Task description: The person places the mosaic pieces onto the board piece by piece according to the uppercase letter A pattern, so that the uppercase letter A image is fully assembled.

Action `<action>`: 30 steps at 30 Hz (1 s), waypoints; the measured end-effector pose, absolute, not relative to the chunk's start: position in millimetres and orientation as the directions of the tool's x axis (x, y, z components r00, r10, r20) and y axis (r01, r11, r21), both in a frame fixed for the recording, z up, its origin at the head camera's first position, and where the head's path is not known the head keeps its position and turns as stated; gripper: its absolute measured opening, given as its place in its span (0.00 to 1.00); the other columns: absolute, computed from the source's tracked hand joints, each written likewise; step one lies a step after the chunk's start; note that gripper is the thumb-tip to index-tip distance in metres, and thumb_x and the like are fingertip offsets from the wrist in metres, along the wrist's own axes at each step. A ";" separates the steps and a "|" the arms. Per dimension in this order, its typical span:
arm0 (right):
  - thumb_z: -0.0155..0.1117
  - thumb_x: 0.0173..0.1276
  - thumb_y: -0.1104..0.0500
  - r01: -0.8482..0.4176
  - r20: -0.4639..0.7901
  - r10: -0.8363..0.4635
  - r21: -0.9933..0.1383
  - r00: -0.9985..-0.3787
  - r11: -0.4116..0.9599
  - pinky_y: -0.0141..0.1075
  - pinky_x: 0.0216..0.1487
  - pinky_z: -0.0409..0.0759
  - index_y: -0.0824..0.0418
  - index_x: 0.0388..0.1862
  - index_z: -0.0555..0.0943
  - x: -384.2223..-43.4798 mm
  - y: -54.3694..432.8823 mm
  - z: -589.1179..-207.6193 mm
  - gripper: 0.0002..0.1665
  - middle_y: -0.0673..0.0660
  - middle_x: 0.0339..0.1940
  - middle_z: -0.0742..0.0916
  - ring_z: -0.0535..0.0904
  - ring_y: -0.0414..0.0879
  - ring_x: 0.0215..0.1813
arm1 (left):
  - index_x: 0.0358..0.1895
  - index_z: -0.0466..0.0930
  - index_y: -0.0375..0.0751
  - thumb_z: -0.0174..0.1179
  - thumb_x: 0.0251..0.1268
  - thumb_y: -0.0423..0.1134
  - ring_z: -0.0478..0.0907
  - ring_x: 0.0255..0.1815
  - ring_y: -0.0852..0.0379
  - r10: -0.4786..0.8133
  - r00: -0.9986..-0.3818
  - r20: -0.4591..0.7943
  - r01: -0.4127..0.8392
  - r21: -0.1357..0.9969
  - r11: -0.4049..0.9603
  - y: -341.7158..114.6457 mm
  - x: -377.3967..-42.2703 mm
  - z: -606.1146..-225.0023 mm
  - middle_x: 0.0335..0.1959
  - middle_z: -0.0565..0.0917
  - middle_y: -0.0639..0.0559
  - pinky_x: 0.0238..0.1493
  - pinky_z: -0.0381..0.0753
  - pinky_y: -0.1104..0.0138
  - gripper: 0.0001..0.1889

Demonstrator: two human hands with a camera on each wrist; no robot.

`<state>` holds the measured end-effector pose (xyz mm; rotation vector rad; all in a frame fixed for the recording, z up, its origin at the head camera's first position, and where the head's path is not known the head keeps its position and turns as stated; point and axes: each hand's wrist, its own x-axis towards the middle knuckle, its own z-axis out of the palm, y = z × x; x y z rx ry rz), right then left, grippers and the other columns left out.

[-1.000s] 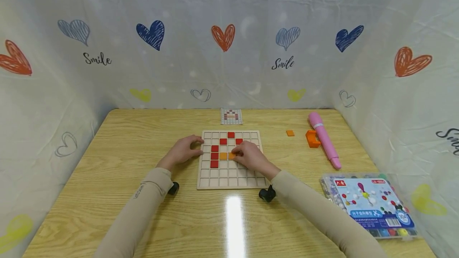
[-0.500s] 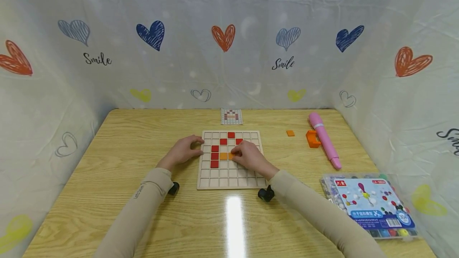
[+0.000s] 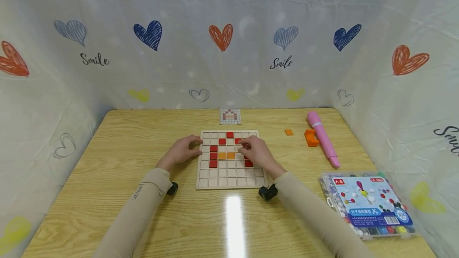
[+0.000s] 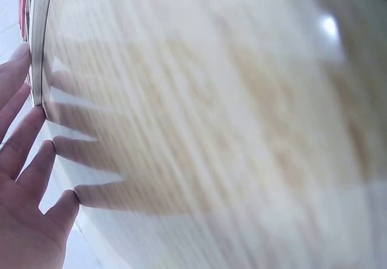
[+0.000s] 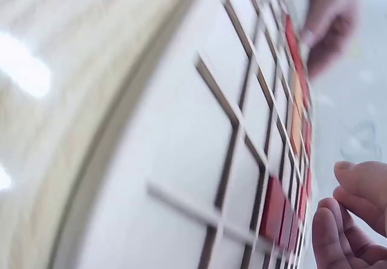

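Note:
A pale wooden grid board (image 3: 222, 182) lies on the table with red and orange square tiles in its cells. Two orange tiles (image 3: 226, 155) sit side by side, with red tiles (image 3: 213, 155) in a column to their left. My left hand (image 3: 181, 150) rests at the board's left edge, its fingers spread; in the left wrist view the fingertips meet the board's side and the tabletop. Over the right half of the board is my right hand (image 3: 259, 153), thumb and fingertips apart and nothing between them. It partly hides the red tiles (image 3: 248, 163) on that side.
A small pattern card (image 3: 230, 116) lies behind the board. To the right are a loose orange tile (image 3: 289, 132), an orange holder (image 3: 311, 138) and a pink stick-like object (image 3: 324, 140). A clear box of coloured balls (image 3: 371, 204) sits at the front right.
My right hand has let go of the second orange tile and moved right and slightly up, uncovering that tile. The left hand stays at the board's edge.

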<state>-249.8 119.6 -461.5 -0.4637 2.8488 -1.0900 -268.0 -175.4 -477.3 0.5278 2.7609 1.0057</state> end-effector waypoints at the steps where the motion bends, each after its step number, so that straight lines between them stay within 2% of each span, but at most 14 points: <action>1: 0.66 0.69 0.57 -0.220 0.047 -0.259 -0.681 -0.965 0.699 0.42 0.47 0.83 0.62 0.55 0.83 -250.9 125.0 -462.2 0.18 0.57 0.49 0.83 0.81 0.49 0.46 | 0.59 0.77 0.36 0.65 0.65 0.39 0.63 0.71 0.38 0.375 -0.927 -0.028 0.268 0.649 0.712 -175.3 -268.0 -477.4 0.66 0.72 0.38 0.73 0.59 0.48 0.21; 7: 0.64 0.70 0.55 -0.072 0.036 -0.069 -0.772 -0.997 0.632 0.46 0.52 0.81 0.61 0.61 0.80 -258.7 164.4 -465.6 0.22 0.60 0.55 0.82 0.79 0.53 0.53 | 0.59 0.77 0.35 0.65 0.65 0.39 0.64 0.70 0.39 0.372 -0.928 -0.035 0.260 0.654 0.710 -174.4 -266.9 -477.0 0.66 0.73 0.38 0.73 0.59 0.48 0.21; 12: 0.63 0.71 0.52 0.006 0.023 0.040 -0.797 -0.999 0.604 0.47 0.54 0.80 0.62 0.63 0.78 -264.1 197.5 -467.5 0.25 0.62 0.57 0.81 0.78 0.55 0.55 | 0.59 0.77 0.36 0.65 0.65 0.39 0.63 0.71 0.39 0.365 -0.930 -0.041 0.251 0.653 0.714 -173.4 -266.7 -476.0 0.66 0.73 0.39 0.73 0.59 0.48 0.21; 17: 0.61 0.72 0.51 0.109 -0.042 0.130 -0.819 -0.991 0.563 0.52 0.58 0.77 0.64 0.69 0.71 -263.6 227.6 -470.6 0.32 0.64 0.66 0.76 0.73 0.59 0.62 | 0.59 0.77 0.36 0.65 0.65 0.38 0.64 0.71 0.39 0.368 -0.929 -0.036 0.257 0.653 0.713 -173.5 -266.9 -475.4 0.66 0.73 0.38 0.72 0.60 0.48 0.21; 23: 0.61 0.72 0.54 0.173 -0.083 0.179 -0.796 -0.980 0.580 0.54 0.70 0.66 0.72 0.73 0.60 -261.7 243.8 -472.3 0.39 0.72 0.70 0.69 0.65 0.64 0.71 | 0.59 0.77 0.36 0.65 0.65 0.39 0.64 0.71 0.39 0.366 -0.930 -0.042 0.251 0.657 0.711 -173.6 -266.5 -475.4 0.66 0.73 0.38 0.72 0.60 0.48 0.21; 30: 0.61 0.71 0.55 0.175 -0.090 0.164 -0.744 -0.982 0.645 0.54 0.73 0.60 0.75 0.74 0.55 -266.7 249.6 -474.9 0.43 0.73 0.73 0.64 0.57 0.64 0.75 | 0.60 0.77 0.36 0.65 0.65 0.38 0.63 0.71 0.38 0.375 -0.926 -0.035 0.260 0.663 0.702 -174.9 -266.3 -475.7 0.67 0.72 0.38 0.72 0.60 0.47 0.21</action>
